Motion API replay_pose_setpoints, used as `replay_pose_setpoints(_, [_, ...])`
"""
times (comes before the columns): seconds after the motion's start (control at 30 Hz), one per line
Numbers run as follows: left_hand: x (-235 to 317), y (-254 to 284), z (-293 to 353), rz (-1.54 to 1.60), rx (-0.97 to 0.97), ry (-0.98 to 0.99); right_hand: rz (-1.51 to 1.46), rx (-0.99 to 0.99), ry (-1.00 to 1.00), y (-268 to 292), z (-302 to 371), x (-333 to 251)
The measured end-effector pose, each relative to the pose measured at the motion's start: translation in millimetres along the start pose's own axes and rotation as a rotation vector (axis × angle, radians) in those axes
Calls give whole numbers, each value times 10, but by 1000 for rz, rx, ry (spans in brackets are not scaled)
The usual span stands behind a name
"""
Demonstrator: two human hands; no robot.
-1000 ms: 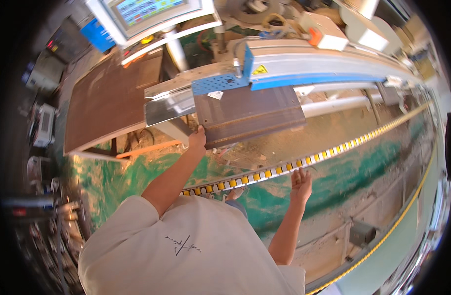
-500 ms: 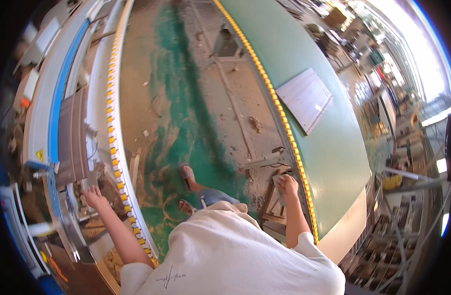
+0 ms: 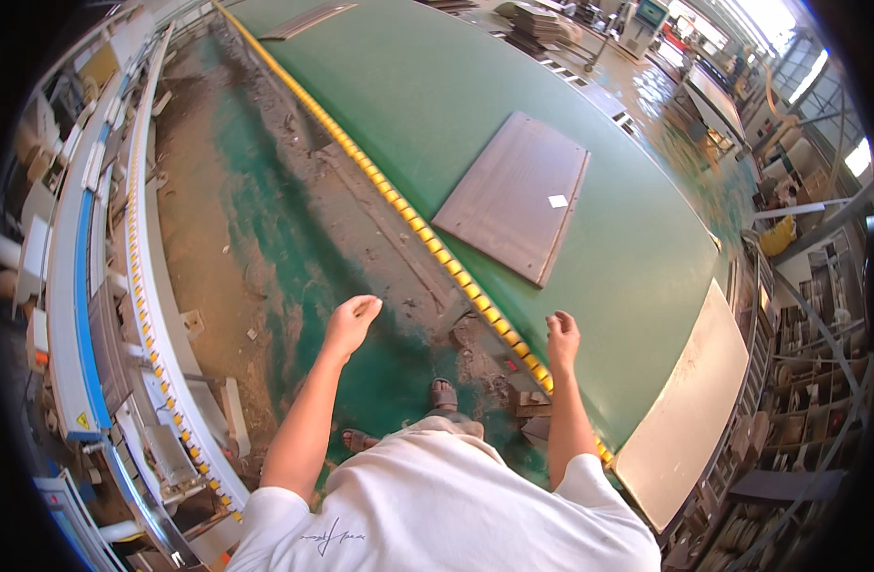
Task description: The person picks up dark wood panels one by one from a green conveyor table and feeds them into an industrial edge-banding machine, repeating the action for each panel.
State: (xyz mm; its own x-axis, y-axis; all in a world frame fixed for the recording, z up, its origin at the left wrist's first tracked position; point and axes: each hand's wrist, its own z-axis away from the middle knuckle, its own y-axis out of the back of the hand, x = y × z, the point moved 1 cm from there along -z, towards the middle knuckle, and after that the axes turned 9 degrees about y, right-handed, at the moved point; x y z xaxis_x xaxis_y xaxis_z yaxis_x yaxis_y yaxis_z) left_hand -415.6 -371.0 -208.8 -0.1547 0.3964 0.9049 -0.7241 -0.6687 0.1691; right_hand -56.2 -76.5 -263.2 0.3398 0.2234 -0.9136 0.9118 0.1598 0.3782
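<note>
Both of my hands are in the air, and I see nothing in either. My left hand is above the gap between the machines, its loosely bent fingers pointing to the right. Close to the yellow roller strip, my right hand hangs over the near edge of the green table, thumb and fingers loosely curled. Beyond it a brown wood-grain panel lies flat on the green surface, with a small white label on it. Neither hand touches the panel.
On the left runs a long machine with a blue strip and a second line of yellow rollers. A beige board adjoins the green table's near end. Another panel lies at its far end. Dusty green-painted floor separates both machines.
My view has turned to the right, bringing the panel and green table nearer the middle. My left hand has come away from the left machine; my right hand is now by the table edge.
</note>
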Motion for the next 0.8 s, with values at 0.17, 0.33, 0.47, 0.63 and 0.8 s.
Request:
replay_pose_setpoints(0.17, [848,-1662,-799,-528,12,-293,183,-173,51,222,-250,403])
replay_pose_setpoints(0.33, [654,-2728,-1523,-890,89,-39,444,-241,97,458,-192,530])
replay_pose_setpoints(0.47, [829,-3317,-1156,-884,206,123,66,-29,-131,848,-168,527])
replay_pose_setpoints(0.63, [791,-3494,-825,6,-260,505,-1122,590,-320,1585,-241,637])
replay_pose_setpoints(0.8, [1037,-4117,-19,385,-970,675,-1308,404,-325,1529,-538,80])
